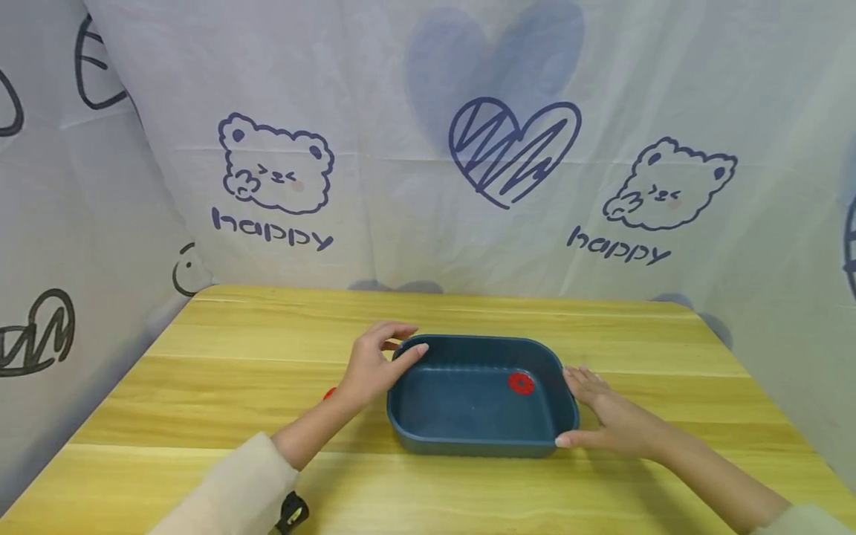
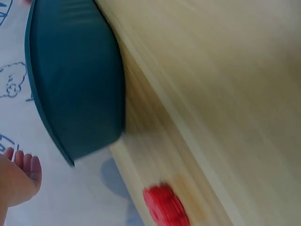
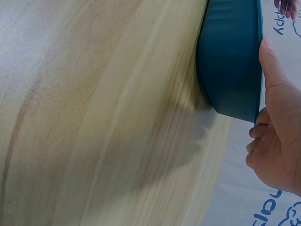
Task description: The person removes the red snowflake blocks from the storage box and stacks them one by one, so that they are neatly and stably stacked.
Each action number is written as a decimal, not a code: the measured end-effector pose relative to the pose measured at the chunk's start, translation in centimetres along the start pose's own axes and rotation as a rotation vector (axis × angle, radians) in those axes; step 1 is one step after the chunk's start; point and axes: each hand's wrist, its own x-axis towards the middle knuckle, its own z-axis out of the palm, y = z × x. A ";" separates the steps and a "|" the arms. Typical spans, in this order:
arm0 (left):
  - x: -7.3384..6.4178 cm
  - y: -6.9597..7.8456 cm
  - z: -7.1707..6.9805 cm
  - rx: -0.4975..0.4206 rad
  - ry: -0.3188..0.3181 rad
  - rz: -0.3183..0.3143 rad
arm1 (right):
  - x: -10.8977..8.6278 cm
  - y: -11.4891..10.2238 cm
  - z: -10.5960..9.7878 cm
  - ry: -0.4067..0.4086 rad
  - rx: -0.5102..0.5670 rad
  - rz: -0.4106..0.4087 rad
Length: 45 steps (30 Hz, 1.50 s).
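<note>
A dark teal rectangular bin (image 1: 468,447) sits on the wooden table, with a red disc (image 1: 521,383) lying flat inside toward its right end. My left hand (image 1: 373,365) is over the bin's far left corner, its thumb overlapping the rim in the head view. In the left wrist view, a gap shows between those relaxed fingers (image 2: 27,165) and the bin's corner. My right hand (image 1: 605,416) grips the bin's right end, thumb at the front corner and the other fingers along the outer wall. The right wrist view shows that thumb (image 3: 273,61) against the rim.
A red ribbed piece (image 2: 165,206) lies on the table left of the bin, mostly hidden behind my left forearm in the head view. Beside the left sleeve is a small black item (image 1: 292,513). A white cloth (image 1: 394,223) with drawings hangs behind the table.
</note>
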 end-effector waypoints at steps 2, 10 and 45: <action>0.2 0.2 0.8 -0.019 -0.006 0.006 | 0.0 0.0 0.0 0.005 0.002 -0.002; 0.9 1.1 3.5 -0.066 -0.022 0.007 | 0.1 0.2 0.0 0.007 0.005 -0.006; 2.3 2.0 14.8 0.023 -0.203 -0.216 | 0.3 0.1 -0.4 -0.002 -0.004 -0.031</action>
